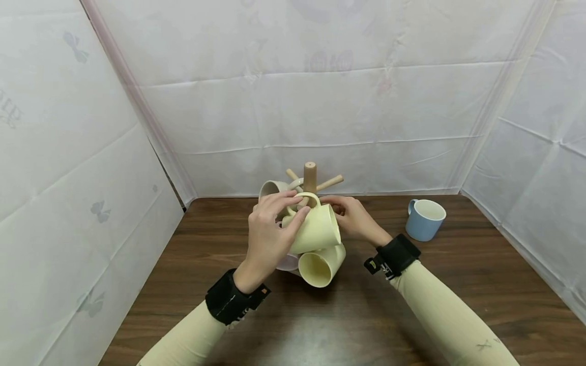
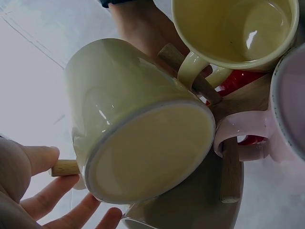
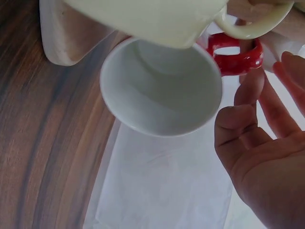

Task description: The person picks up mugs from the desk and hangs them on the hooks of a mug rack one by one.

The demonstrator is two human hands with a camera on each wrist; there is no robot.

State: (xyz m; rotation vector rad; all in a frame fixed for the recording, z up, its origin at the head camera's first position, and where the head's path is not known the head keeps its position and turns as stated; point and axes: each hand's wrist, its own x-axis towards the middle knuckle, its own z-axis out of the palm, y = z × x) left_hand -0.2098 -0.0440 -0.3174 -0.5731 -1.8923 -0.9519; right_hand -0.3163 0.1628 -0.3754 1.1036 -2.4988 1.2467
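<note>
A wooden mug tree (image 1: 310, 175) bears several mugs. My left hand (image 1: 270, 231) holds the upper pale yellow mug (image 1: 316, 231) near its raised handle, thumb and fingers on either side of a peg end (image 2: 65, 167). Fingertips touch the rim of that mug's base in the left wrist view. Under it hangs another yellow mug (image 1: 317, 267), beside a pink mug (image 2: 288, 109). Behind, my right hand (image 1: 354, 218) is at the handle of a red mug with a white inside (image 3: 162, 90); its fingers are loosely bent, a fingertip touching the red handle (image 3: 238, 62).
A light blue mug (image 1: 422, 223) stands upright on the dark wood table (image 1: 220, 234), right of the tree. A greyish white mug (image 1: 272, 188) hangs at the tree's back left. Bare pegs (image 1: 330, 182) stick out near the top. White sheeting (image 1: 293, 112) encloses the table's back and sides.
</note>
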